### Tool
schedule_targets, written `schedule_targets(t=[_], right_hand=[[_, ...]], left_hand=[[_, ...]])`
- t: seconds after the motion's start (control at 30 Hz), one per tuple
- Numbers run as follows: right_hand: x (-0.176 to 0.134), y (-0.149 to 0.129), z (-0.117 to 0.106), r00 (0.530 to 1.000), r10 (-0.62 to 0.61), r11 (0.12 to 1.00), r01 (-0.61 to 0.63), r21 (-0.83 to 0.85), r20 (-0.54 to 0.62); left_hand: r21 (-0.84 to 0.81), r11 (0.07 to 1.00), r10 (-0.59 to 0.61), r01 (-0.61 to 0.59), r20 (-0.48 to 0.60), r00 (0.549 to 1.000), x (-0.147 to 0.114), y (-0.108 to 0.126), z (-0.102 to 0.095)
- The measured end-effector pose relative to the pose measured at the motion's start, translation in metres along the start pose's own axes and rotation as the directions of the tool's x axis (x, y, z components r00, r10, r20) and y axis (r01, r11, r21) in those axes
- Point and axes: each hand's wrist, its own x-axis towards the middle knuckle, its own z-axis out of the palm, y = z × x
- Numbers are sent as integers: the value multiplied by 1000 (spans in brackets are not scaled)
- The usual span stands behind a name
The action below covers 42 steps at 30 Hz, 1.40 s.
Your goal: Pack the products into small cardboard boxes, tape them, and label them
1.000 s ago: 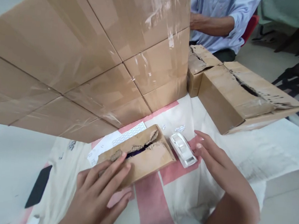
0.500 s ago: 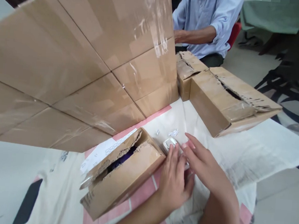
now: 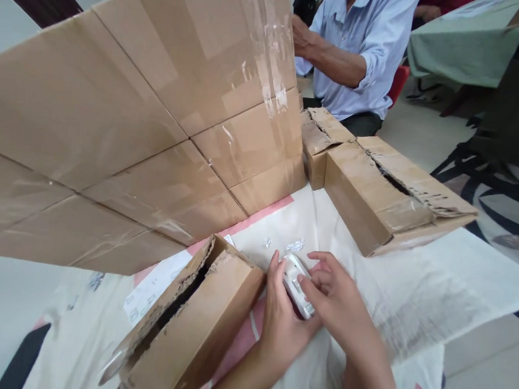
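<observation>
Here's the head view: the left hand (image 3: 287, 324) is half-curled around a white device (image 3: 293, 271), holding it just right of a torn cardboard box (image 3: 213, 311), over the pale cloth (image 3: 279, 223)! And the right hand (image 3: 339, 298), fingers bent, lays its thumb on top; whether it grips, I can't tell.

There is one left hand (image 3: 282, 320) and one right hand (image 3: 338, 301), so two of the person's own hands, and one white gadget (image 3: 295, 293). Cardboard boxes (image 3: 200, 325) (image 3: 333, 126) (image 3: 391, 197) with torn slits number three, plus one tall cardboard panel (image 3: 147, 124) and one printed sheet of paper (image 3: 155, 288). There are also two other people (image 3: 384, 42) (image 3: 427, 13), one red chair (image 3: 399, 82) and one green tablecloth (image 3: 458, 54).
</observation>
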Motion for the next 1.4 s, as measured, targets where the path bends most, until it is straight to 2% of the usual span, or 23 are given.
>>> schedule_targets(t=[0.2,0.3,0.37,0.57,0.77,1.0,1.2,1.4], right_hand=[[-13,-11,4,988,-71,995,60,-81,-134],[-26,-20,4,945,-125,985,80,-155,-302],[-35,-25,2,931,-136,970,55,-238,-338],[-49,-35,-5,970,54,874,-161,-458,-236],[-52,-47,-1,966,122,807,-231,-544,-230],[-67,-21,-3,972,86,891,-173,-420,-220],[-72,-2,-4,961,167,926,-229,-300,-219],[-69,4,-6,969,196,949,-226,-222,-150]], left_hand=[[37,999,-35,35,0,999,5,3,-2],[60,997,-40,39,15,999,7,4,-3],[62,997,-39,38,11,999,9,6,-5],[41,999,7,-8,14,1000,12,8,-8],[15,999,33,-33,24,999,12,7,-9],[25,998,52,-53,33,998,11,7,-10],[41,997,64,-66,30,997,11,6,-11],[30,999,40,-42,45,998,10,6,-10]])
